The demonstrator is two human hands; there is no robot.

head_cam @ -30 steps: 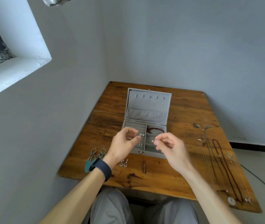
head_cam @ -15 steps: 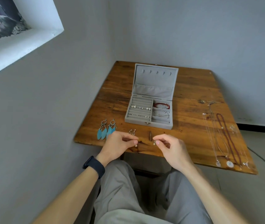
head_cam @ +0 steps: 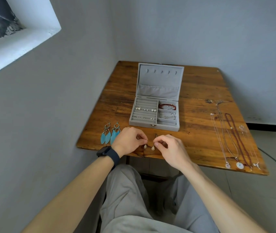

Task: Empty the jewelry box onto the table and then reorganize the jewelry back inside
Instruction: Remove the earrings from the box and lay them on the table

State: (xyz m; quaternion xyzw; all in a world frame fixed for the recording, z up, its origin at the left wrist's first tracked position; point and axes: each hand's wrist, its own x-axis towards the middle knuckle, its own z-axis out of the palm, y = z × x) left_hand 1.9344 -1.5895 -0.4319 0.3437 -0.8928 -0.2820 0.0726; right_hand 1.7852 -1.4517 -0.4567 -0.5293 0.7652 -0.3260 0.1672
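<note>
no legible text, labels or numbers

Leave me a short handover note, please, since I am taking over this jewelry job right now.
Left hand: pinches one teardrop earring at the table's near edge.
Right hand: pinches the matching teardrop earring beside it.
Jewelry box: open, lid up, mid-table.
Out already: blue feather earrings left of the hands, necklaces laid along the right side.
Still inside: stud earrings in the left rolls, red bracelet and silver bracelet in the right compartments.
To do: set this pair down, finish emptying, then reorganize everything back inside.
</note>
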